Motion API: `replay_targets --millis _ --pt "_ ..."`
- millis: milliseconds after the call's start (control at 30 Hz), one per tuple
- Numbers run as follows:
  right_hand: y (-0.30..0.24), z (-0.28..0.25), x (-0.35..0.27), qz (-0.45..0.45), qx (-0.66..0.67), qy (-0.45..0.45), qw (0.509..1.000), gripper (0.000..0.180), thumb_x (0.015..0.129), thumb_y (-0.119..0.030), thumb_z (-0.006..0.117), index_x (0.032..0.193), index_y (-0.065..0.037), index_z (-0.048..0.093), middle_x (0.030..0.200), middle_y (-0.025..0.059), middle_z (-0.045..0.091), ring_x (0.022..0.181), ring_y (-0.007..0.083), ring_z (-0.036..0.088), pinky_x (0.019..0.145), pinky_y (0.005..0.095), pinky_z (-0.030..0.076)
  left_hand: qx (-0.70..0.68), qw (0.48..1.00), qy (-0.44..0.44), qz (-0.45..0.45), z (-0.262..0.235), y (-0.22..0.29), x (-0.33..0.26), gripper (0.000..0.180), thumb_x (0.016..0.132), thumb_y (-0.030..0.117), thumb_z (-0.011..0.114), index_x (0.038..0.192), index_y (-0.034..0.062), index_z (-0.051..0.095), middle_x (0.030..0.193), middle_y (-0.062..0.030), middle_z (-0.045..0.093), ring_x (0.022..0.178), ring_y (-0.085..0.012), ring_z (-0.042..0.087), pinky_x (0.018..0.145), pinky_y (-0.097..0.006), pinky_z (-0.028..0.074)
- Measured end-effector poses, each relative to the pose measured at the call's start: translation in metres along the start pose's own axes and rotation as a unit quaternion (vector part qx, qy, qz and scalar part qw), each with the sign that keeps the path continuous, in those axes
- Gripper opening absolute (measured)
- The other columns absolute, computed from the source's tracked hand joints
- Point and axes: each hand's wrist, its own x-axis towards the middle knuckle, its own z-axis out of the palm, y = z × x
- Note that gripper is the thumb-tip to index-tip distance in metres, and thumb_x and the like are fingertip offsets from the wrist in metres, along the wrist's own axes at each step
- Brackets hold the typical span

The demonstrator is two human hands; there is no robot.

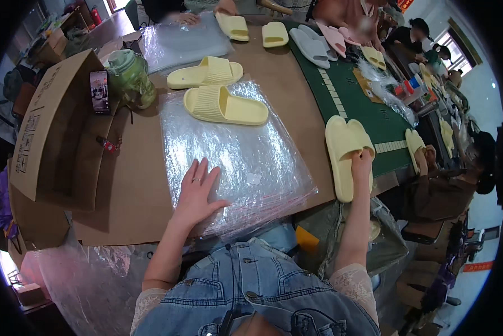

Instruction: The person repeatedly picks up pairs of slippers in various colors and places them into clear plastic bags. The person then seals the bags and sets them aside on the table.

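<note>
My left hand [198, 193], a ring on one finger, lies spread on a stack of clear plastic bags [279, 179] and holds nothing. Off to the right, my right hand [362, 161] is closed on a pair of pale yellow slippers [339, 151]; the two lie side by side, soles partly hidden. Across the far part of the bag stack rests a single yellow slipper [248, 111] with a ribbed strap. Its like, another yellow slipper [183, 78], sits just behind it, toe to the right.
An open cardboard box [58, 129], a phone [99, 92] and a green-tinted jar [131, 78] stand at the left. More bags [178, 42] lie far off. A green belt [316, 84] carries grey slippers [312, 47] and pink slippers [334, 39]. Co-workers [441, 193] sit along its right side.
</note>
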Motion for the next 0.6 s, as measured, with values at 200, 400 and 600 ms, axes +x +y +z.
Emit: replay_targets --millis 200,400,600 --pt "-0.042 -0.014 -0.064 -0.001 0.066 -0.019 0.998 0.021 0.083 -0.005 0.057 0.101 0.004 0.061 0.097 0.0214 0.062 0.089 0.0406 0.059 0.079 0.0398 0.047 -0.009 0.999 0.034 0.009 0.007 -0.015 -0.010 0.053 0.078 0.032 0.078 0.126 0.0122 0.065 0.142 -0.0193 0.054 0.130 -0.0418 0.051 0.105 -0.048 0.045" --pt "-0.081 -0.033 -0.117 -0.038 0.166 -0.035 0.985 0.019 0.082 0.001 0.055 0.100 0.006 0.061 0.100 0.0182 0.061 0.090 0.0322 0.059 0.079 0.0384 0.046 -0.044 0.992 0.117 -0.029 0.001 0.005 0.011 0.013 0.087 0.021 0.070 0.092 0.0098 0.074 0.097 -0.0081 0.068 0.091 -0.0301 0.065 0.077 -0.040 0.054" --pt "-0.175 -0.094 -0.146 0.142 0.544 -0.144 0.815 0.041 0.092 -0.006 0.064 0.131 0.004 0.060 0.131 0.0119 0.063 0.116 0.0217 0.062 0.098 0.0351 0.051 -0.120 0.991 0.053 -0.018 0.017 0.046 0.037 0.014 0.090 0.023 0.068 0.092 0.0102 0.075 0.083 -0.0110 0.064 0.076 -0.0317 0.065 0.067 -0.042 0.052"
